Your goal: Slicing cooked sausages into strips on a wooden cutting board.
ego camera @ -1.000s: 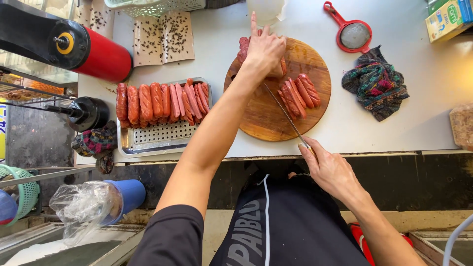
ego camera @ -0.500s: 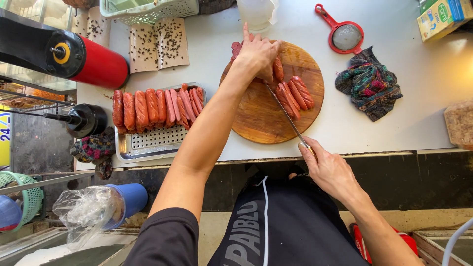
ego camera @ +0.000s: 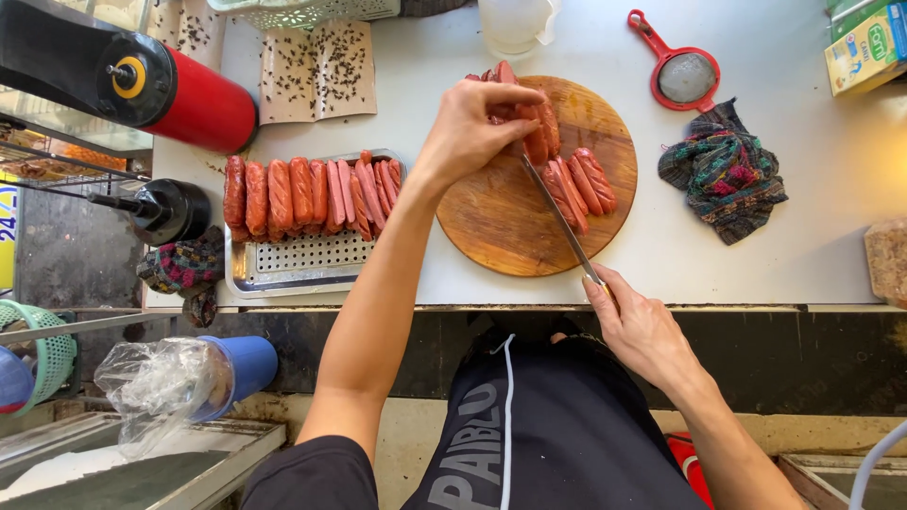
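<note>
My left hand (ego camera: 470, 130) pinches a red sausage (ego camera: 531, 132) on the round wooden cutting board (ego camera: 501, 222). My right hand (ego camera: 635, 324) grips the handle of a long knife (ego camera: 556, 210) whose blade reaches up to that sausage. Several cut sausages (ego camera: 581, 182) lie on the board's right side. To the left, a metal perforated tray (ego camera: 304, 260) holds a row of sausages (ego camera: 293, 195).
A red and black bottle (ego camera: 161, 80) and a black bottle (ego camera: 162, 210) lie at the left. A red strainer (ego camera: 682, 74), a multicoloured cloth (ego camera: 723, 172), a carton (ego camera: 867, 47), speckled paper (ego camera: 316, 68) and a white jug (ego camera: 515, 24) are on the white counter (ego camera: 812, 236).
My left hand has drawn in from the board's top edge and closed on a sausage. The knife blade now rests against it. The view has shifted slightly.
</note>
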